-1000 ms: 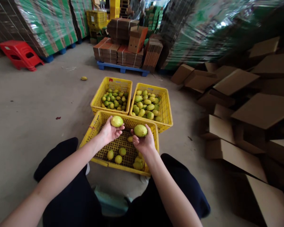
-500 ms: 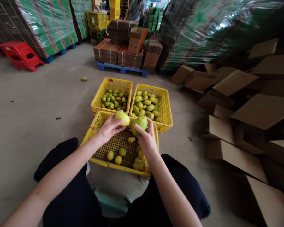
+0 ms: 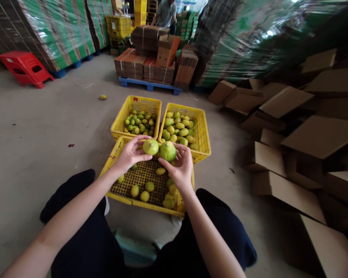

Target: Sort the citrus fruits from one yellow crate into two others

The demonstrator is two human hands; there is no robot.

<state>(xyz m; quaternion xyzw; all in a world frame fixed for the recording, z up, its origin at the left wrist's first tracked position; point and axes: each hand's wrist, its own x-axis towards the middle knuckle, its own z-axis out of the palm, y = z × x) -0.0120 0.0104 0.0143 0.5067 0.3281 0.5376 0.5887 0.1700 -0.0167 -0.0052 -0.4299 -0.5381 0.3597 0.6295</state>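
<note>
My left hand is closed around a yellow-green lemon, its end turned towards me. In my right hand is a greener, slightly larger lemon. Both fruits are held side by side above the far part of the near yellow crate. Several loose lemons lie on that crate's perforated floor, some along its right wall. Behind it stand two more yellow crates: the left crate holds smaller, greener lemons, and the right crate holds larger, yellower ones.
Cardboard boxes are heaped along the right. A blue pallet carries bundled flat cartons ahead. A red stool stands at the left, and one lemon lies on the floor. Wrapped stacks flank the back, where a person stands.
Both lemons have been turned so that their ends face me. My left hand has shifted slightly, uncovering lemons at the near crate's left side.
</note>
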